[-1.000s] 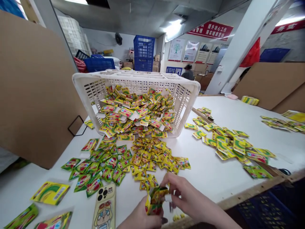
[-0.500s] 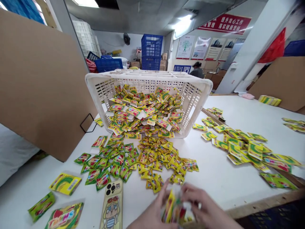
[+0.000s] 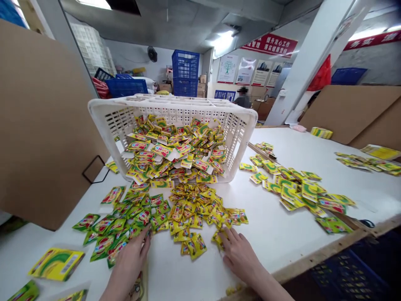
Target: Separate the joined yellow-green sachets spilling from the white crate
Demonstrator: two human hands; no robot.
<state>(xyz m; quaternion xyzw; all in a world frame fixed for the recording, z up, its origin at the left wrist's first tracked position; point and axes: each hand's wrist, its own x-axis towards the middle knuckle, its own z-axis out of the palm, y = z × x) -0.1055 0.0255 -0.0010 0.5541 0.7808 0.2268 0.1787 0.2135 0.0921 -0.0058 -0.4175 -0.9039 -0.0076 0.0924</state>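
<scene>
A white plastic crate (image 3: pixel 103 121) lies tipped on its side on the white table (image 3: pixel 282 234), spilling small yellow and green sachets. A yellow sachet pile (image 3: pixel 196 209) and a green sachet pile (image 3: pixel 125 219) lie in front of it. My left hand (image 3: pixel 130 261) rests flat at the near edge of the green pile, fingers apart. My right hand (image 3: pixel 239 253) lies flat with its fingertips on a yellow sachet (image 3: pixel 218 237) at the pile's near right edge. Neither hand holds anything that I can see.
Larger green-yellow packets (image 3: pixel 300 190) are scattered to the right, more at the far right (image 3: pixel 369 163). A yellow box (image 3: pixel 56 263) lies at the near left. A brown cardboard sheet (image 3: pixel 40 125) stands at the left. A phone case is partly under my left wrist. Blue crates (image 3: pixel 184 71) stack behind.
Both hands were together at the table's near edge, closed on a bundle of sachets. The bundle is gone from them and they have spread apart onto the two piles.
</scene>
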